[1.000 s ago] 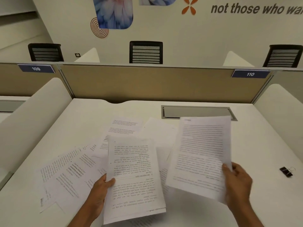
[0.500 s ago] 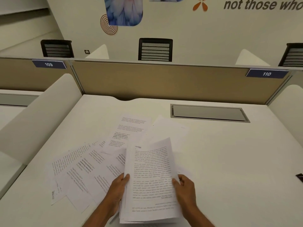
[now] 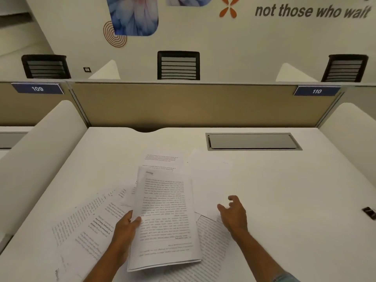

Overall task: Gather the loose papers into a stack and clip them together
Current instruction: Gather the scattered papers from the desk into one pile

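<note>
A person's left hand grips the stack by its left edge, thumb on top, lifted over the desk. Half a second ago the right hand also held it. Now it has let go and reaches, fingers spread and empty, toward a blank sheet just beside. More sheets lie fanned at left, so gathering likely continues. The clip lies untouched, far right.

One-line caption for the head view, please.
Left hand holds a partial stack while the open right hand hovers over loose papers.
</note>
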A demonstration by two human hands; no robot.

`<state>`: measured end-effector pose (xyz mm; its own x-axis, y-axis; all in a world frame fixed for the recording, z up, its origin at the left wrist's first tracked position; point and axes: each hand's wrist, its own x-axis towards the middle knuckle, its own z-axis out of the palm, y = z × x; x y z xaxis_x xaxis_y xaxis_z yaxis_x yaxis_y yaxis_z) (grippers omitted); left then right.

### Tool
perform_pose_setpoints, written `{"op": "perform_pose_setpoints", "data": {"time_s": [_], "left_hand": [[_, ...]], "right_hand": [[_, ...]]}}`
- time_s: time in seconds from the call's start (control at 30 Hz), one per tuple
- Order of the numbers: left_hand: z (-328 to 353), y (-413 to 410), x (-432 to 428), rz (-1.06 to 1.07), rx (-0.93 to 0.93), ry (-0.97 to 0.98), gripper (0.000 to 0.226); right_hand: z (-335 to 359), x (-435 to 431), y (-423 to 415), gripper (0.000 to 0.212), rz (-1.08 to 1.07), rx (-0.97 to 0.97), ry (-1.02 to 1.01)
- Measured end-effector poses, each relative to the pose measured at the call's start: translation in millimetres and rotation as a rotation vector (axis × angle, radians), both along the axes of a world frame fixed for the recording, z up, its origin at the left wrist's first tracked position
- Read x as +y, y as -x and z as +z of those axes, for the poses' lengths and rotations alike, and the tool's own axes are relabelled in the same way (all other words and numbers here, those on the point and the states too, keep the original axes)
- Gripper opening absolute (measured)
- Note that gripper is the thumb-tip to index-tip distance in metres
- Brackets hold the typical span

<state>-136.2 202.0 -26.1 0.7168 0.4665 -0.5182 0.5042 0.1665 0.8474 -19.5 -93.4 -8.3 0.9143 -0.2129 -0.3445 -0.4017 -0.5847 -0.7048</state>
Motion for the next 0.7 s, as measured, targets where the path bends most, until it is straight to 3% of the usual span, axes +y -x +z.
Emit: {"op": "perform_pose_setpoints", "data": {"time_s": [0.1,0.17,0.37,0.57,0.7], "left_hand": [[-4.3,-7.4,18.4,0.019,0.009,0.011,0.040],[-8.8,-8.8,24.3,0.020,0.020,0.022,0.042],[-24.3,-7.2,25.4,0.013,0.086,0.027,0.046],[-27.7,-10.2,19.6,0.028,0.134,-0.031,0.049],[-28.4,-12.2,19.7,0.022,0.154,-0.057,0.048]], "right_hand": [[-0.6,-0.2,-4.6,0.073,0.274,0.165,0.398],[-3.2,-2.9,-4.5,0.082,0.397,0.202,0.528],[-6.3,2.2,-18.0,0.086,0.279,0.206,0.480],[-9.0,31.0,-22.5,0.077,0.278,0.197,0.621],[-10.2,38.9,-25.9,0.074,0.259,0.218,0.529]]}}
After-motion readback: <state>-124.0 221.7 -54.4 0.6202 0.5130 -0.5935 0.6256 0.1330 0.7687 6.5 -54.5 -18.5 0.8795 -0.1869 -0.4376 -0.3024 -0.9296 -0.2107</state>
